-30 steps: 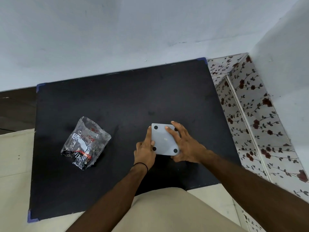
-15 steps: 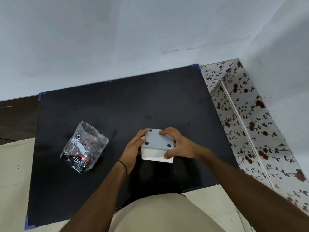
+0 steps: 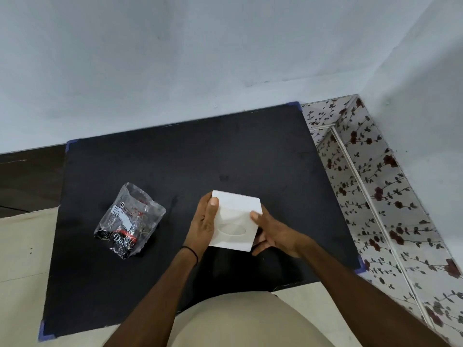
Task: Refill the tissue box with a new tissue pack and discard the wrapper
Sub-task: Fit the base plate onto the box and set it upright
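A white square tissue box [image 3: 235,220] is held above the black table [image 3: 175,171], its top with the oval opening facing me. My left hand [image 3: 203,222] grips its left side with the thumb on the top face. My right hand [image 3: 271,232] holds its right side, thumb on top and fingers underneath. A crumpled clear wrapper [image 3: 129,220] with black and red print lies on the table to the left of the hands, apart from them. It looks empty and flattened.
The black table stands against a pale wall [image 3: 200,58]. A floral-patterned tiled ledge [image 3: 363,184] runs along the right. Beige floor [image 3: 22,246] shows at the left, and my beige trouser leg [image 3: 250,321] is at the near edge.
The box was upside down with its grey base and dark feet up. Both hands have turned it over, so its white top with the oval opening faces up.
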